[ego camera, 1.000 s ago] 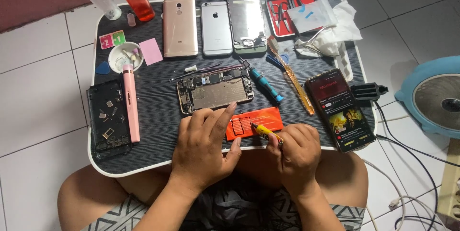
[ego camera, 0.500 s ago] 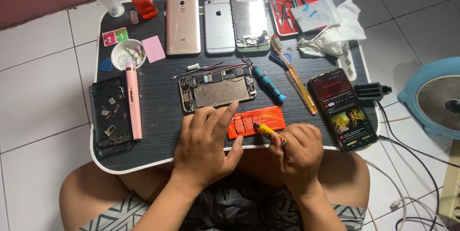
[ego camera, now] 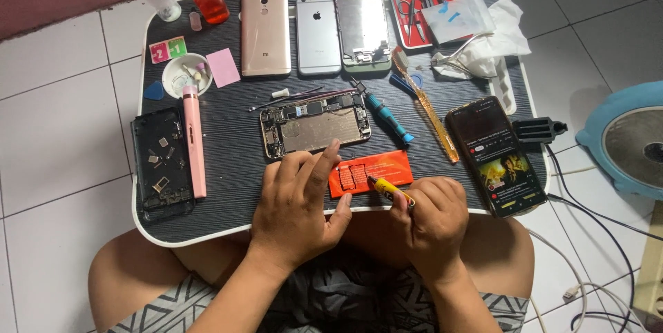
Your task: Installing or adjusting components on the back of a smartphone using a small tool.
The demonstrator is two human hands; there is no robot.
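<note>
low in the centre of the frame, my left hand (ego camera: 298,203) lies open, pinning the orange bit case (ego camera: 369,172) just below the opened phone (ego camera: 314,126). my right hand (ego camera: 431,219) grips a yellow screwdriver (ego camera: 390,190), tip at the case. i judge this bit selection; next needs a steady, precise pick.

Both forearms are bare, with no sleeves, watch or bracelets showing. The left hand (ego camera: 297,212) and right hand (ego camera: 431,219) carry no gloves and no rings that can be made out. The shorts (ego camera: 331,302) are grey, printed with a paler zigzag pattern, and leave the thighs uncovered.
</note>
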